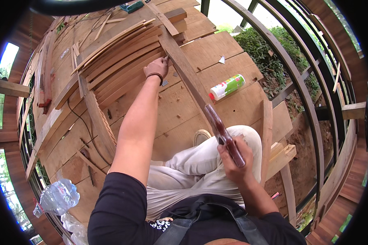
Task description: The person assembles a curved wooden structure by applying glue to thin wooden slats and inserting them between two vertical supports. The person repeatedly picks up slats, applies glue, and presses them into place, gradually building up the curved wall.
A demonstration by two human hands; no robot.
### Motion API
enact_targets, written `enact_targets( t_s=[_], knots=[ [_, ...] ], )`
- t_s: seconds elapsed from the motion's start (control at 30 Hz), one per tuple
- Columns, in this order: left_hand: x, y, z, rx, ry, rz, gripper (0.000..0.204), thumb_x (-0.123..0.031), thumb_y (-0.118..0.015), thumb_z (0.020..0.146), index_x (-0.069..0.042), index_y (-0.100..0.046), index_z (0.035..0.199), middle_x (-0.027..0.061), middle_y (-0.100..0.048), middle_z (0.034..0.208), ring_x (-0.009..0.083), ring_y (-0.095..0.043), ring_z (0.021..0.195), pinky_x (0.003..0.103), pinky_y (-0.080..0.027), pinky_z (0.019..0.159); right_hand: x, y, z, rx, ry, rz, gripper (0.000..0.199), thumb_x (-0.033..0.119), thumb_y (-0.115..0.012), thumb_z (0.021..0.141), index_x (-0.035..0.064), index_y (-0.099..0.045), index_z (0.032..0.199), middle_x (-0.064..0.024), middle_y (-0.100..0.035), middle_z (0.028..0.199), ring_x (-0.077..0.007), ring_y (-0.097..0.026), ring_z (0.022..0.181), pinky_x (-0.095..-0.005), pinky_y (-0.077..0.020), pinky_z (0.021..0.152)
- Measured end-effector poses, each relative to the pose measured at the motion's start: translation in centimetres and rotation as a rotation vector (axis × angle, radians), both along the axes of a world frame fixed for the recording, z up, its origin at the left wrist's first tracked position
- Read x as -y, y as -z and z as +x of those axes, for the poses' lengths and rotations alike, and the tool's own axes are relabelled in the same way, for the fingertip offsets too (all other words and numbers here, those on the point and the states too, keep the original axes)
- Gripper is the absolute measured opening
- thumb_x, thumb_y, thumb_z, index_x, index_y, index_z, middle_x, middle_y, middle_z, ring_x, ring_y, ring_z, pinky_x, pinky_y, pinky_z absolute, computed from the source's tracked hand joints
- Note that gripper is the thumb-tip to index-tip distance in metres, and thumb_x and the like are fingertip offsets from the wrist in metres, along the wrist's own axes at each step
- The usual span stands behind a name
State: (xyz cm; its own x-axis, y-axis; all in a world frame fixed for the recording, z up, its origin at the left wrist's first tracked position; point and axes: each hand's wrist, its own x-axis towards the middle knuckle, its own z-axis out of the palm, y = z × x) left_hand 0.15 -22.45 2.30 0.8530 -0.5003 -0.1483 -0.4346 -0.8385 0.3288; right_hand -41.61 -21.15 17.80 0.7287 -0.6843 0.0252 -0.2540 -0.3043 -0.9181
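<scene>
A wooden frame with several slats (129, 67) set between two side rails lies on the plank floor before me. My left hand (156, 68), with a bracelet at the wrist, reaches to the inner edge of the right rail (184, 65), just beside the nearest slats. Its fingers are closed against the wood, and what they hold, if anything, is hidden. In front of my raised knee, my right hand (235, 157) grips a long, glossy reddish-brown tool (221, 127). The tool's far end points toward the right rail; its exact kind is unclear.
A white and green bottle with a red cap (228, 87) lies right of the frame. At the lower left is a clear plastic jug (59, 197). A dark cable (86, 122) runs along the left rail. Metal bars (306, 98) border an open drop on the right.
</scene>
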Motion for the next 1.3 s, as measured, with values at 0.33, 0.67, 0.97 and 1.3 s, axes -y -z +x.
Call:
enact_targets(
  t_s=[0.33, 0.67, 0.97, 1.3],
  knots=[
    [-0.2, -0.5, -0.3, -0.022, -0.022, -0.005, 0.051, -0.056, -0.036, 0.104, -0.024, -0.072, 0.120, 0.0105, -0.072, 0.125, 0.0331, -0.065, 0.121, 0.051, -0.040, 0.105, -0.8, -0.2, -0.1, -0.022, -0.021, -0.010, 0.014, 0.002, -0.074, 0.090, 0.0019, -0.059, 0.087, -0.0045, -0.058, 0.064, -0.0089, -0.054, 0.057, -0.0289, -0.0432, 0.052],
    [-0.3, -0.6, 0.0, -0.053, -0.037, 0.000, 0.051, -0.058, -0.037, 0.104, -0.028, -0.070, 0.129, 0.0097, -0.071, 0.128, 0.0312, -0.064, 0.124, 0.049, -0.039, 0.107, -1.0, 0.6, -0.9, 0.010, -0.008, -0.036, 0.014, 0.004, -0.074, 0.090, 0.0027, -0.060, 0.088, -0.0051, -0.058, 0.064, -0.0104, -0.053, 0.056, -0.0293, -0.0440, 0.053],
    [-0.7, -2.2, -0.8, 0.031, 0.091, 0.030, 0.041, -0.048, -0.059, 0.093, -0.016, -0.073, 0.116, 0.0144, -0.073, 0.121, 0.0332, -0.065, 0.121, 0.047, -0.048, 0.103, -1.0, 0.9, -1.2, 0.044, 0.026, -0.028, 0.016, 0.004, -0.073, 0.091, 0.0035, -0.058, 0.086, -0.0022, -0.057, 0.064, -0.0069, -0.051, 0.056, -0.0279, -0.0427, 0.052],
    [-1.2, -1.8, -1.1, 0.146, 0.132, -0.019, 0.023, -0.027, -0.066, 0.089, -0.016, -0.073, 0.107, 0.0146, -0.075, 0.111, 0.0328, -0.071, 0.107, 0.045, -0.057, 0.089, -1.4, -0.1, -1.3, 0.021, 0.015, -0.085, 0.013, 0.004, -0.073, 0.089, 0.0028, -0.060, 0.087, -0.0037, -0.058, 0.064, -0.0096, -0.053, 0.056, -0.0290, -0.0438, 0.054]
  ],
)
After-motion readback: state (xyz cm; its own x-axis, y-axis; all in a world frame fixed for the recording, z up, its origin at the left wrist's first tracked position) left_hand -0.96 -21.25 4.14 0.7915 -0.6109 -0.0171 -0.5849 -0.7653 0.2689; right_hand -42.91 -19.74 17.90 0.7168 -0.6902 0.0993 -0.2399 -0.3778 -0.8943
